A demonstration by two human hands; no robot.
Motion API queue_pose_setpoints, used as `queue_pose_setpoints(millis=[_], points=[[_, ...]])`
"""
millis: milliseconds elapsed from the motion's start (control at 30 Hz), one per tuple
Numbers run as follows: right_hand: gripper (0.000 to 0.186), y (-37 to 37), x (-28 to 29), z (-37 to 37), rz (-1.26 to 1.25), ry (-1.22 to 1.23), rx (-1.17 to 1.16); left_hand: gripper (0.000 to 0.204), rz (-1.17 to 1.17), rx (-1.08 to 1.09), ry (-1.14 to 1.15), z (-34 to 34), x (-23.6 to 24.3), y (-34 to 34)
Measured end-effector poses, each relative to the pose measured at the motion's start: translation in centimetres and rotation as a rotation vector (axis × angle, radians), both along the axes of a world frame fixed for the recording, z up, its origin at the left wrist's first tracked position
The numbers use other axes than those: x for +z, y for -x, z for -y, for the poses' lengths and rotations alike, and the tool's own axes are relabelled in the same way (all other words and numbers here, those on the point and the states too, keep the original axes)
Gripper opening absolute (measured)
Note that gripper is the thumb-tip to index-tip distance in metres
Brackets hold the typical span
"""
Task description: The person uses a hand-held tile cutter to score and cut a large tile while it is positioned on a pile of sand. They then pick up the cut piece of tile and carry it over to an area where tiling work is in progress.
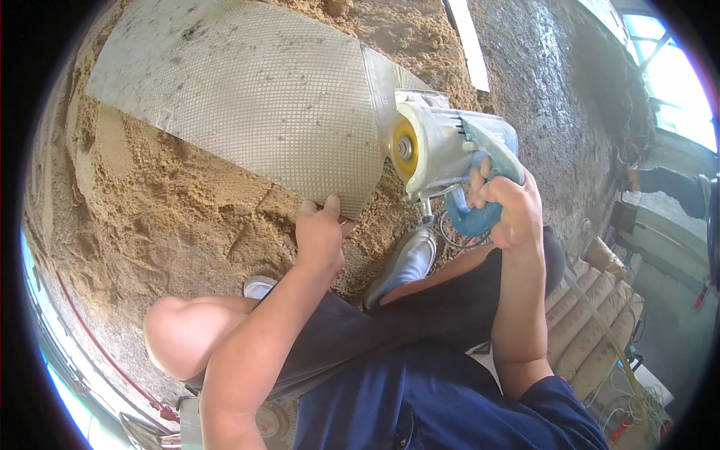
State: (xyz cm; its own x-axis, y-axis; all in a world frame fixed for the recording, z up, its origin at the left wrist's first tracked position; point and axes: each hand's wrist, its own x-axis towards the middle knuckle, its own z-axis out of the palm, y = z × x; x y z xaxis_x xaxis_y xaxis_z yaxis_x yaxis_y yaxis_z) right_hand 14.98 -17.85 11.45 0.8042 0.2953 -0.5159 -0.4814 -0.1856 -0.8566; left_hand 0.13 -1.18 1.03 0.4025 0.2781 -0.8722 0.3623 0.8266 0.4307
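A large pale tile (247,97) with a fine grid texture lies on loose sand. My left hand (321,236) is closed on its near right corner, thumb and a fingertip over the edge. My right hand (514,199) grips the blue handle of a handheld power saw (442,146) with a silver guard and a yellow disc at its hub. The saw sits at the tile's right end, where a smoother pale strip (381,86) shows beyond the textured part. The cutting edge itself is hidden under the guard.
My shoe (409,262) stands on the sand (202,195) just below the saw, near its cable. A white strip (469,45) lies at the top. Stacked brownish bundles (596,319) are at the right, with tangled cords below. Another person's leg (671,187) shows at far right.
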Motion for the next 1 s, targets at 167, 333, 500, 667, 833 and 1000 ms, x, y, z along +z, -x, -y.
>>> queue_pose_setpoints(millis=[167, 333, 500, 667, 833, 1000], points=[[0.013, 0.17, 0.15, -0.08, 0.022, -0.011, -0.023, 0.031, 0.006, -0.015, -0.008, -0.08, -0.34, 0.17], [0.013, 0.19, 0.05, -0.21, -0.021, -0.051, 0.004, 0.031, 0.022, -0.025, -0.032, 0.14, -0.1, -0.02], [0.011, 0.12, -0.09, -0.39, -0.021, -0.05, 0.019, 0.031, -0.007, -0.048, -0.02, 0.0, -0.24, 0.01], [0.012, 0.09, -0.01, -0.37, 0.003, -0.02, -0.004, 0.031, 0.006, -0.053, -0.031, 0.03, -0.43, 0.15], [0.013, -0.12, -0.06, -0.07, 0.004, -0.019, -0.058, 0.03, 0.026, -0.038, -0.027, -0.11, -0.39, 0.32], [0.015, -0.31, 0.19, 0.29, 0.015, -0.03, -0.06, 0.032, 0.044, -0.02, -0.01, 0.0, -0.64, 0.28]])
